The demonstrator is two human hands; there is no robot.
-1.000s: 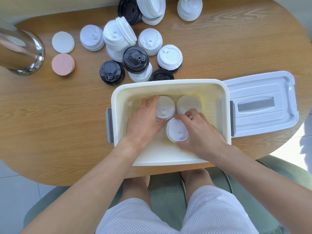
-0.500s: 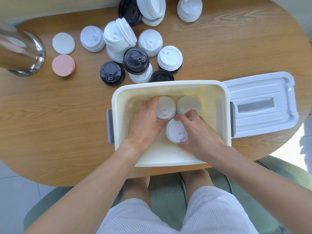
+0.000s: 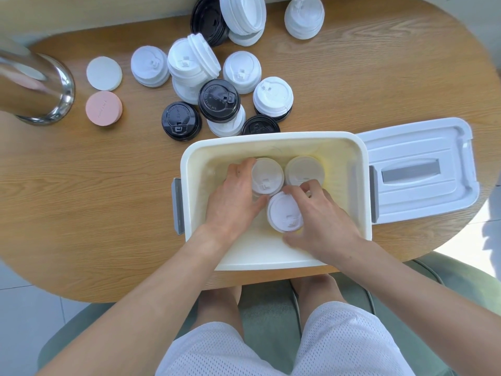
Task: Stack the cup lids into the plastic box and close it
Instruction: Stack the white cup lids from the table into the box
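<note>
While box [image 3: 273, 256] runs sideways, lids [image 3: 285, 211] face up (three).

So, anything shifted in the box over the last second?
Hardly anything. The left hand stays against the far-left lid stack, and the right hand stays cupped round the near lid stack; neither has let go or visibly moved. The third stack, the box, its lid and the loose lids on the table lie as before.

I see both forearms reaching toward 12 o'clock — left hand [image 3: 233, 204] and right hand [image 3: 322, 221] palms down, fingers curled, thumbs nearly meeting.
</note>
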